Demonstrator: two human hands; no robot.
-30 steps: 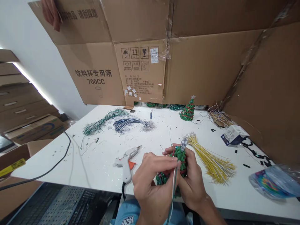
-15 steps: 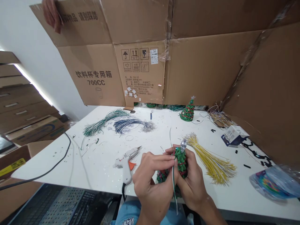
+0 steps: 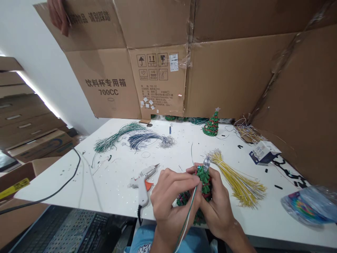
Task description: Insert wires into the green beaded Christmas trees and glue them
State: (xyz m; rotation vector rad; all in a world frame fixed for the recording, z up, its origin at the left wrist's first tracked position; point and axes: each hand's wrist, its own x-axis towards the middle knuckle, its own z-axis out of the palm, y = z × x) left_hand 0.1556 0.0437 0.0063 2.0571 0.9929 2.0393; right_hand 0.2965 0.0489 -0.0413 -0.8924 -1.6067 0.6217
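Note:
A small green tree (image 3: 203,175) with red trim and a clear star-like top is held near the table's front edge. My right hand (image 3: 219,203) wraps round its right side and back. On the near side, my left hand (image 3: 173,200) pinches a green and a white wire (image 3: 189,213) against the tree, with thumb and fingertips together. The wire ends hang down over my left palm toward my lap. Fingers hide where the wires meet the tree.
A glue gun (image 3: 142,182) lies left of my hands; yellow wires (image 3: 237,179) lie right. Blue wires (image 3: 147,139), green wires (image 3: 116,136) and another tree (image 3: 211,124) stand farther back. Cardboard (image 3: 158,35) walls the back, where another person's hand (image 3: 58,17) grips the top left.
The hanging wires have swung left, from nearly straight down to a slant across my left palm. Both hands keep their hold, and my left fingers have shifted slightly right.

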